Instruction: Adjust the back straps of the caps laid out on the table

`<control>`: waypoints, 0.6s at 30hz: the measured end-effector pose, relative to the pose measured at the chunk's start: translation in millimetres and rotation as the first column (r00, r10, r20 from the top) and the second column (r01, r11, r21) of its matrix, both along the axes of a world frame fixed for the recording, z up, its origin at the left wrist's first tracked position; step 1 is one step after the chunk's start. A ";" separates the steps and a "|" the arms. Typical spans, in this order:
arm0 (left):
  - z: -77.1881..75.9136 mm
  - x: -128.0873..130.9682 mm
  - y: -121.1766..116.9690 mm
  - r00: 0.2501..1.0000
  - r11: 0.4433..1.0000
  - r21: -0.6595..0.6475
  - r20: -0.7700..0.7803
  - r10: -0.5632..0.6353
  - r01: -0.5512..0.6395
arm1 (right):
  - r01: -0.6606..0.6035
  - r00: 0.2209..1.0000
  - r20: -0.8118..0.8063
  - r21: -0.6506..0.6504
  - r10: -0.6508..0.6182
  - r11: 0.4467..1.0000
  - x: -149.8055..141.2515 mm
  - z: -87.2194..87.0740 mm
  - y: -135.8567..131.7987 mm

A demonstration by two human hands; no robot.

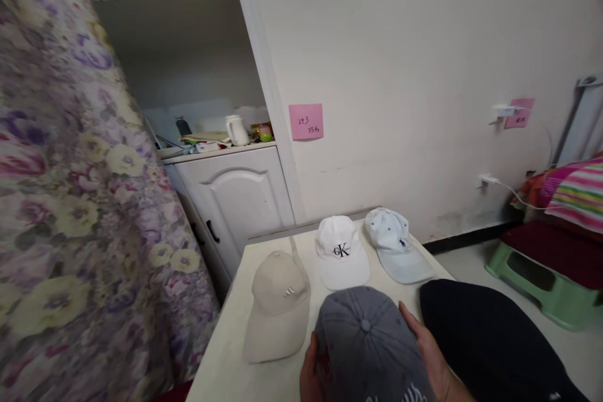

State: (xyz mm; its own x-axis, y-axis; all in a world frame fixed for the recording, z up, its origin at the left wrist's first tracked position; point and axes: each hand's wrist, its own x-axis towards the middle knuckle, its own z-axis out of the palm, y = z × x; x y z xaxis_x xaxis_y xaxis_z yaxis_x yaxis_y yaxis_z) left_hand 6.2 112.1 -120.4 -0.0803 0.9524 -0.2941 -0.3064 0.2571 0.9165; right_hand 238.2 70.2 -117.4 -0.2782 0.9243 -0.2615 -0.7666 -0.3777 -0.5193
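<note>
A grey baseball cap (365, 339) with white lettering at its lower front is held between my two hands, crown upward. On its left side my left hand (309, 372) presses its fingers to the fabric. My right hand (431, 355) grips the opposite side. Left of it lies a beige cap (277, 289) with a small striped logo. Behind are a white cap (342, 245) with black letters and a pale blue cap (393, 242) with a dark emblem. A black cap (485, 333) lies to the right of my right hand.
The caps are on a cream table (230, 333) against the wall. A flowered curtain (94, 201) hangs at left beside a cabinet (240, 195) with a white jug (236, 130) on it. A green stool (541, 289) stands at right; a pink note (306, 121) is on the wall.
</note>
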 end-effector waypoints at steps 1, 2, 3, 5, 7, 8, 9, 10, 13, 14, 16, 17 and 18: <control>1.5 0.4 -0.2 1.000 1.000 -0.013 0.010 0.000 0.000 | -0.006 1.000 -0.011 -0.001 0.006 1.000 -0.3 0.9 -0.4; 2.0 1.2 -0.2 1.000 1.000 -0.025 0.025 -0.002 0.003 | -0.020 1.000 -0.025 -0.003 0.020 1.000 -0.5 1.6 -0.6; 1.4 2.3 0.0 0.999 0.999 -0.038 0.044 -0.007 0.009 | -0.040 0.998 -0.040 -0.006 0.039 0.999 -0.5 2.0 -0.7; -2.3 5.5 1.2 0.995 0.998 -0.057 0.101 -0.029 0.035 | -0.078 0.994 -0.076 -0.013 0.077 0.997 -0.3 2.4 -0.6; -8.1 9.0 3.3 0.983 0.995 -0.069 0.170 -0.063 0.076 | -0.093 0.988 -0.128 -0.007 0.091 0.996 0.2 2.5 0.0; -11.0 10.6 4.6 0.976 0.993 -0.071 0.203 -0.081 0.098 | -0.094 0.983 -0.159 -0.001 0.092 0.996 0.6 2.5 0.3; -13.6 11.9 6.0 0.967 0.991 -0.071 0.234 -0.098 0.118 | -0.093 0.978 -0.189 0.005 0.093 0.996 1.1 2.4 0.7; -15.9 12.9 7.5 0.959 0.988 -0.068 0.260 -0.114 0.136 | -0.095 0.972 -0.213 0.008 0.094 0.995 1.8 2.2 1.1; -21.1 15.5 11.5 0.936 0.983 -0.055 0.320 -0.147 0.173 | -0.107 0.964 -0.245 0.007 0.106 0.994 4.2 -1.0 2.7; -22.7 16.6 12.6 0.922 0.979 -0.055 0.352 -0.164 0.195 | -0.108 0.964 -0.243 0.007 0.106 0.994 4.8 -3.2 3.3; -25.6 19.1 13.8 0.871 0.960 -0.063 0.441 -0.217 0.271 | -0.075 0.970 -0.231 0.017 0.077 0.997 5.2 -9.0 4.7; -26.4 20.5 13.8 0.837 0.946 -0.065 0.488 -0.246 0.316 | -0.045 0.974 -0.221 0.024 0.049 0.999 4.8 -12.0 5.4; -26.2 21.9 13.4 0.806 0.931 -0.068 0.527 -0.271 0.357 | -0.011 0.978 -0.209 0.031 0.017 0.999 4.2 -14.6 5.9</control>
